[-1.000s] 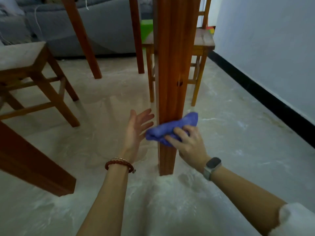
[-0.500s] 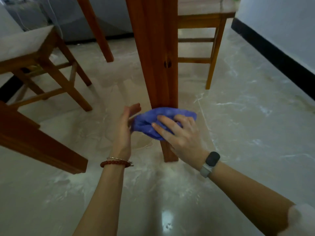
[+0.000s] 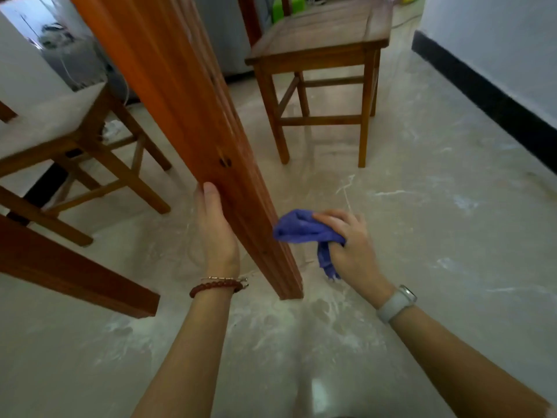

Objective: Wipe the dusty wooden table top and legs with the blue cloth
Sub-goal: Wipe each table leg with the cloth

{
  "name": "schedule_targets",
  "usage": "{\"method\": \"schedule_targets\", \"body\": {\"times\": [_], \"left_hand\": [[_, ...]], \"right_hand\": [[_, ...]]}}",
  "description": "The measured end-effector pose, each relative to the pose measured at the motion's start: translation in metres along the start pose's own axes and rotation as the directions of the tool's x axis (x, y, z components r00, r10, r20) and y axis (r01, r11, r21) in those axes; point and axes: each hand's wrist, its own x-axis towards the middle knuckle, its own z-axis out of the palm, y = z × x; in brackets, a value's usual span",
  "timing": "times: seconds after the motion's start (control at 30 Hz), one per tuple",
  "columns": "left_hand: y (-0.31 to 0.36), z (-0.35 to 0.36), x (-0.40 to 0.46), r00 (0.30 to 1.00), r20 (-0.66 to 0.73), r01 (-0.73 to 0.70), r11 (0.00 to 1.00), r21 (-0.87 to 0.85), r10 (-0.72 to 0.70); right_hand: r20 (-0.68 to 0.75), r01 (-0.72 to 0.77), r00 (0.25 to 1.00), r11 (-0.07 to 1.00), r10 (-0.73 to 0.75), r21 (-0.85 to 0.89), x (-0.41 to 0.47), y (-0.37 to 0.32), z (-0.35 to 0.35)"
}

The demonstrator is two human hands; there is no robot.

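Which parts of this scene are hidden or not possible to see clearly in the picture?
- Table top: cut off by the upper edge of the head view; only the table leg shows.
- Left hand fingers: hidden behind the leg; only the thumb shows.
- Blue cloth: whether it touches the leg is unclear.
- Right hand palm: turned away.
- Dust on the leg: too blurred to judge.

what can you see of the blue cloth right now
The blue cloth is a soft, purplish-blue fabric, bunched into a wad, with a narrow tail hanging down below the palm. The right hand grips it, fingers curled over its top. It is held above the pale floor, just right of the lower table leg; whether its left end touches the wood is unclear.
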Motion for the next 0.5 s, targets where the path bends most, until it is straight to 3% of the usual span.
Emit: {"method": "schedule_targets", "body": {"times": [0.1,0.2,0.3,0.37,0.43,0.5], "left_hand": [[0.025,0.011,0.005,0.996,-0.058,-0.076,0.997,-0.018,0.075],[0.053,0.014,0.016,0.977,-0.105,-0.185,0.983,0.014,0.185],[0.069,0.008,0.031,0.955,-0.141,-0.257,0.966,0.037,0.260],[0.071,0.004,0.036,0.955,-0.138,-0.259,0.965,0.035,0.261],[0.070,0.002,0.037,0.962,-0.129,-0.237,0.971,0.036,0.240],[0.068,0.001,0.035,0.973,-0.100,-0.206,0.978,0.024,0.207]], "right_hand": [[-0.112,-0.032,0.992,0.975,0.058,0.220,0.046,-0.053,-0.016],[-0.174,0.056,0.985,0.934,0.007,0.353,0.093,-0.120,-0.032],[-0.297,0.208,0.950,0.907,-0.098,0.366,0.124,-0.179,-0.043],[-0.312,0.332,0.915,0.915,-0.254,0.228,0.125,-0.193,-0.035],[-0.195,0.328,0.933,0.937,-0.302,0.123,0.111,-0.166,-0.011],[0.126,0.046,0.990,0.992,-0.061,0.116,0.085,-0.109,0.011]]}}
